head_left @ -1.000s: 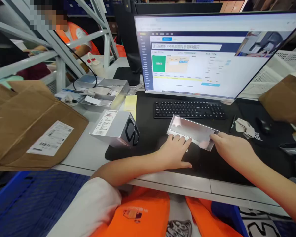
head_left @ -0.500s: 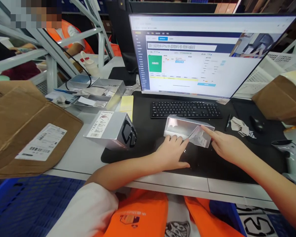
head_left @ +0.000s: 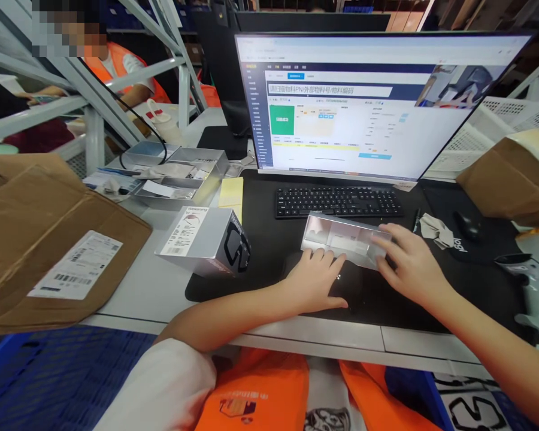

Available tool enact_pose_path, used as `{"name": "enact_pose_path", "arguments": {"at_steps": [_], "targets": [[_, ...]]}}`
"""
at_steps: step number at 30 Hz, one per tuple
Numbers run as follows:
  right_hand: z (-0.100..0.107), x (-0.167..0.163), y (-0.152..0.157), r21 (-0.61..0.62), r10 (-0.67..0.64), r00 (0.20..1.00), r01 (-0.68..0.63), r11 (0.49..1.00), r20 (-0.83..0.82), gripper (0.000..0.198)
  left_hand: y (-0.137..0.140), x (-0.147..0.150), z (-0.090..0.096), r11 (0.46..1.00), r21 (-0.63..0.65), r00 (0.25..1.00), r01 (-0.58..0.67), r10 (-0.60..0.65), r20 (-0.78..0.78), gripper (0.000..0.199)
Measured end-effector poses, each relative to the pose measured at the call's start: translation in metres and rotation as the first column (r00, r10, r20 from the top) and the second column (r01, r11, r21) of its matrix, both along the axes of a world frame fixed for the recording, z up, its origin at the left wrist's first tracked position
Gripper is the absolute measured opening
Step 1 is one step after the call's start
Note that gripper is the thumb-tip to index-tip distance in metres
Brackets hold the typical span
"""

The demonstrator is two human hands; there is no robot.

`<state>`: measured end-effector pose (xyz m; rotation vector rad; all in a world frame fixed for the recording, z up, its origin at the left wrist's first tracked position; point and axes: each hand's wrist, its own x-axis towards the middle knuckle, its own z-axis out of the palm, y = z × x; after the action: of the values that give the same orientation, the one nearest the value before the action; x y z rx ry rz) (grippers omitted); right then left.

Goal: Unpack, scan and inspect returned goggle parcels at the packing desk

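A shallow silver box (head_left: 326, 230), open at the top, lies on the black desk mat (head_left: 269, 257) in front of the keyboard. My left hand (head_left: 314, 280) rests its fingertips on the near edge of this box, fingers stretched and thumb held apart. At the box's right end is my right hand (head_left: 415, 263), fingers apart, some reaching over the rim; their tips are partly blurred. Pale contents show inside, too unclear to name. Left of my hands stands a closed silver carton (head_left: 211, 233) with a white label and a black goggle-like picture.
Behind the mat stand a keyboard (head_left: 336, 202) and a monitor (head_left: 323, 137). A brown cardboard box (head_left: 49, 239) sits at left, near open silver trays (head_left: 206, 170). A mouse (head_left: 468, 225) and crumpled paper (head_left: 436, 230) lie at right. Beyond the metal frame, a person in an orange vest (head_left: 112, 66) sits.
My right hand has opened from a pointing pose and spread over the box's right end. The clear, printed piece that stood tilted there no longer shows. My left hand has stayed nearly still.
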<state>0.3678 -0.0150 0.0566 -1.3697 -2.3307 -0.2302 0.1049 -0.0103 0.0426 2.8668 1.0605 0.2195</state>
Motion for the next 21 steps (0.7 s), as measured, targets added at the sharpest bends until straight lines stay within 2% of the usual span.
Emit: {"name": "enact_pose_path", "arguments": {"at_steps": [2, 4, 6, 8, 10, 13, 15, 18, 20, 21], "targets": [[-0.010, 0.004, 0.008, -0.107, -0.231, 0.964, 0.218, 0.970, -0.134, 0.059, -0.004, 0.001, -0.002, 1.000, 0.001, 1.000, -0.002, 0.002, 0.013, 0.094], [-0.017, 0.006, 0.019, -0.303, -0.378, 0.911, 0.318, 0.898, -0.166, 0.060, -0.012, 0.002, -0.003, 1.000, 0.027, 1.000, 0.001, -0.002, 0.020, 0.090], [-0.019, 0.005, 0.033, -0.437, -0.432, 0.890, 0.335, 0.835, -0.145, 0.054, -0.022, 0.003, -0.001, 0.997, 0.067, 0.999, 0.031, -0.032, 0.007, 0.083], [-0.015, 0.001, 0.050, -0.490, -0.452, 0.887, 0.353, 0.797, -0.095, 0.056, -0.030, 0.001, 0.005, 0.993, 0.079, 0.996, 0.088, -0.086, -0.032, 0.070], [-0.009, -0.006, 0.070, -0.523, -0.444, 0.895, 0.356, 0.775, -0.050, 0.060, -0.032, -0.007, 0.017, 0.987, 0.038, 0.985, 0.157, -0.153, -0.079, 0.055], [0.000, -0.013, 0.094, -0.564, -0.439, 0.896, 0.332, 0.756, -0.061, 0.063, -0.021, -0.026, 0.036, 0.958, -0.114, 0.958, 0.263, -0.273, -0.086, 0.043], [0.001, -0.009, 0.099, -0.594, -0.444, 0.892, 0.313, 0.741, -0.085, 0.061, -0.012, -0.041, 0.042, 0.937, -0.238, 0.961, 0.255, -0.273, -0.048, 0.044], [-0.002, 0.008, 0.079, -0.562, -0.498, 0.842, 0.314, 0.765, -0.208, 0.056, -0.010, -0.059, 0.036, 0.918, -0.385, 0.996, 0.092, -0.090, 0.022, 0.057], [-0.007, 0.021, 0.050, -0.516, -0.498, 0.799, 0.285, 0.808, -0.337, 0.051, -0.016, -0.068, 0.028, 0.915, -0.401, 0.994, 0.031, 0.012, 0.105, 0.063], [-0.009, 0.025, 0.033, -0.524, -0.462, 0.798, 0.222, 0.822, -0.387, 0.048, -0.020, -0.070, 0.024, 0.925, -0.380, 0.987, 0.026, 0.038, 0.158, 0.065]]}}
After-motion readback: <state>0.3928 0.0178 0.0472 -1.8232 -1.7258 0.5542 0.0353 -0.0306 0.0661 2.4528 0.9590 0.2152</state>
